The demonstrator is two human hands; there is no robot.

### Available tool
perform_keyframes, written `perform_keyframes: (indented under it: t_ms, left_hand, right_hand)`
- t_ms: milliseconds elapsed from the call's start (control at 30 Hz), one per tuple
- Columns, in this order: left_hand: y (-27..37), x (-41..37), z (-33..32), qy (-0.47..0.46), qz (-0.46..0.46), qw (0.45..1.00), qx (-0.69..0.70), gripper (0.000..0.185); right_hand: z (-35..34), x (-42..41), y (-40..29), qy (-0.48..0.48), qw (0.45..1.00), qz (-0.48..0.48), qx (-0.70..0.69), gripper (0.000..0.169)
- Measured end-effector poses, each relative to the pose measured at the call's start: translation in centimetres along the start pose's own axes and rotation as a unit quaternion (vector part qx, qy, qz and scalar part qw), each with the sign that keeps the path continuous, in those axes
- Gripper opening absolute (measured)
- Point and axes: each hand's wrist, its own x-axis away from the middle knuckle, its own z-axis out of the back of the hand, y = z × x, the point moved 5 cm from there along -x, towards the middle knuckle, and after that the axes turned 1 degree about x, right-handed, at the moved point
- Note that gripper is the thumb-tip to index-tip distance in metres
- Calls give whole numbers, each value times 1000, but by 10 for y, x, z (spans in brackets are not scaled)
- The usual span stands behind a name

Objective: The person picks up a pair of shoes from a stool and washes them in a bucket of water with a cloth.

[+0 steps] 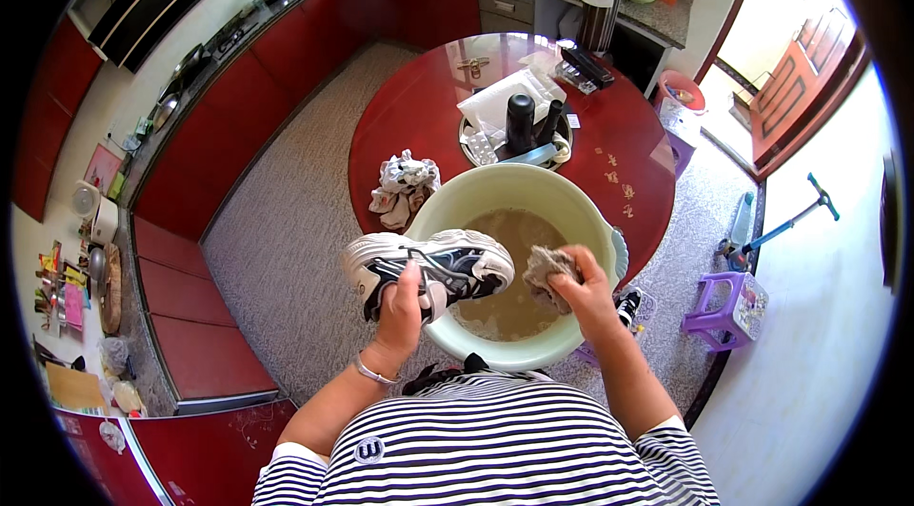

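Note:
My left hand (401, 324) grips a black-and-white sneaker (457, 267) by its ankle opening, thumb on the upper. The sneaker is held sideways over the left part of a pale green plastic basin (500, 356). Murky brown water (507, 313) lies in the basin's bottom. In my right hand (589, 292) is a crumpled greyish-brown cloth (550, 277), bunched between thumb and fingers above the water. Cloth and sneaker are apart. A heap of crumpled, stained cloths (405, 188) sits on the table edge at the left of the basin.
The round red table (421, 106) bears a tray with a black bottle (520, 122) and packaging. Right of the basin, another black-and-white shoe (628, 307) is partly hidden by my forearm. Farther right are a purple stool (725, 310) and a scooter (778, 231). Red kitchen cabinets (214, 127) line the left.

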Motion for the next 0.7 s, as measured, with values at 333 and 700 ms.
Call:
perform_keyframes:
  t_ms: [333,700]
  left_hand:
    - [11,28,-5,-200,-303,893,-264,28]
    - [18,25,-3,-203,-134,951,-188,32]
  right_hand:
    - [-150,-7,-159,-222,843,441,213,35]
    - [-83,15,-130,-200,872,393,212,31]
